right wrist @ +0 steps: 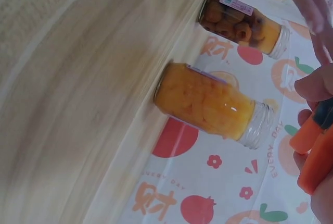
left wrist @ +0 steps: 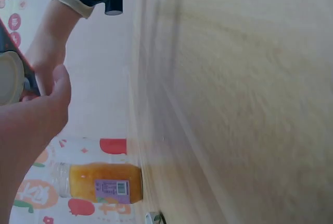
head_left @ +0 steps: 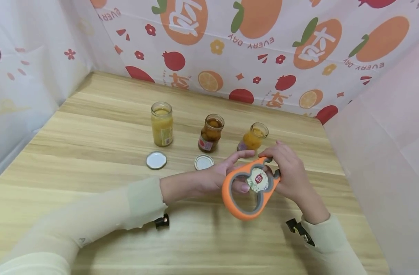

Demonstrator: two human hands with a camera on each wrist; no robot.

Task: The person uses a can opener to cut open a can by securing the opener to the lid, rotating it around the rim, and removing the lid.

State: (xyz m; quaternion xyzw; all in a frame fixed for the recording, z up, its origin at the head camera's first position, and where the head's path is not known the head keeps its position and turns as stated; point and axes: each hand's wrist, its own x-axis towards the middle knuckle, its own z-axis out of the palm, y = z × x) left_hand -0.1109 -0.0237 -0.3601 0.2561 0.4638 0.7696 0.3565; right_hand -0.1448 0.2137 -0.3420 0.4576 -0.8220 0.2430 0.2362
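Observation:
My right hand (head_left: 292, 175) grips the narrow end of an orange jar opener (head_left: 244, 216) with grey lining, raised above the table. A round lid (head_left: 257, 179) with a red emblem sits in the opener's smaller ring; its pale underside faces the left wrist view. My left hand (head_left: 216, 177) reaches in from the left behind the opener, index finger extended and thumb showing through the large ring, close to the lid. Just beyond the hands stands an uncapped glass jar of orange fruit (right wrist: 203, 104), partly hidden in the head view.
An uncapped jar of dark fruit (head_left: 211, 133) and a taller uncapped jar of yellow contents (head_left: 162, 126) stand to the left. Two lids lie in front: one white inside (head_left: 156, 160), one paler (head_left: 204, 162). A fruit-print curtain (head_left: 261, 61) borders the wooden table (head_left: 103, 126).

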